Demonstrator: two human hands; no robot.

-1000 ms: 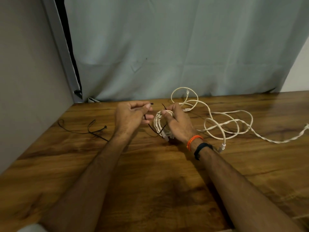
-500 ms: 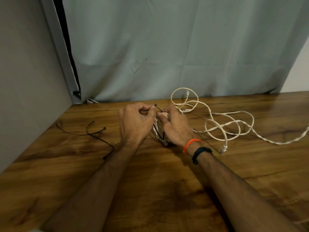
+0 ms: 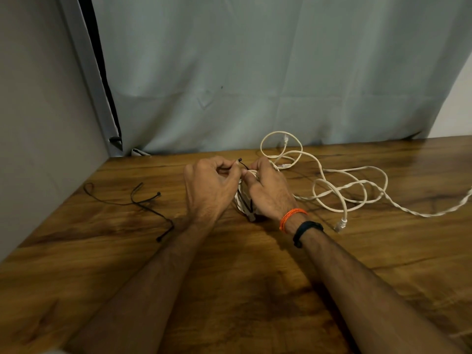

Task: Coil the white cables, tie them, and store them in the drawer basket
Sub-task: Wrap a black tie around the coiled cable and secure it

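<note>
Black tie [image 3: 244, 166] pinched in my left grip [image 3: 209, 187]; right grip [image 3: 268, 192] curls round coil [image 3: 240, 200]. Risk: tie slips, coil springs loose toward 3 o'clock cable [image 3: 339, 190].

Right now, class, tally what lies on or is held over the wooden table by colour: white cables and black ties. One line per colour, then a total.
White cables: 2, the coiled bundle held in both hands and the loose tangle to the right.
Black ties: 2, one pinched over the bundle, one lying to the left.
Total: 4
</note>
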